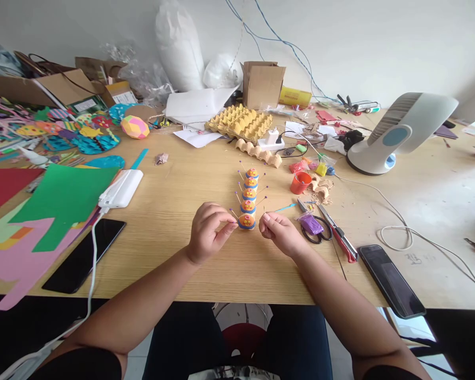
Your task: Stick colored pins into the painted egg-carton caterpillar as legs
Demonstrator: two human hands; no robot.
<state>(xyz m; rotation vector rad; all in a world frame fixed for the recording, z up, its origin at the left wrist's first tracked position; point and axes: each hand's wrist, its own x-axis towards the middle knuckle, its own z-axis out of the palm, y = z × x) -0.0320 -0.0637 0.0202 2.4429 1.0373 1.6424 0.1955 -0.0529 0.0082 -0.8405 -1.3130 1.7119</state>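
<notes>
A row of several orange egg-carton domes (248, 194) with blue bases and small faces stands on the table, running away from me. Thin sticks with purple ball tips poke out on both sides of it. My left hand (212, 229) is closed, thumb and forefinger together at the left edge of the nearest dome (246, 221), beside a purple-tipped stick (234, 213). What those fingers pinch, if anything, is hidden. To the right of the same dome, my right hand (280, 232) pinches a thin stick (265, 209), whose upper end shows above the fingers.
Right of my hands lie scissors (321, 235), a purple clay packet (311, 224), a red cutter (344, 240) and a phone (391, 279). Behind them are a red cup (300, 182) and a white fan (404, 132). Coloured paper (63, 195), a power bank (122, 189) and another phone (85, 257) lie left.
</notes>
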